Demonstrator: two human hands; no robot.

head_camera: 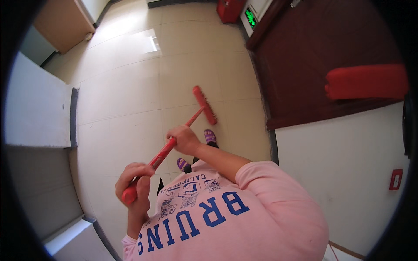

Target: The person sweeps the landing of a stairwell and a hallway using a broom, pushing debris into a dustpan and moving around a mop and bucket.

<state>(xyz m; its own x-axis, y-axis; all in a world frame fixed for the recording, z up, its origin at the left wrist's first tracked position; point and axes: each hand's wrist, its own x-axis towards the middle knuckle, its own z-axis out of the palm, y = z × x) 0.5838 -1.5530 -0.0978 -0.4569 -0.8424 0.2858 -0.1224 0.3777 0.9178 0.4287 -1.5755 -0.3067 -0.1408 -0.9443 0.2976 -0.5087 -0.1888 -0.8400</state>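
A red push broom [162, 154] slants across the floor in front of me, held in both hands. My left hand [137, 181] wraps around the handle close to its rounded upper end. Farther down the pole, my right hand [184, 139] grips it with the back of the hand facing up. The long red broom head [204, 106], with dark bristles along its right side, lies on the tiled floor [130, 107] just beyond my feet. Purple sandals [211, 135] are on both feet, the right one nearer the head.
To my right is a dark red door [307, 49] with a red padded piece [365, 81] across it. A red box [230, 11] and a lit green sign [250, 18] stand beyond. White wall sections [39, 104] and a wooden door [63, 23] line the left.
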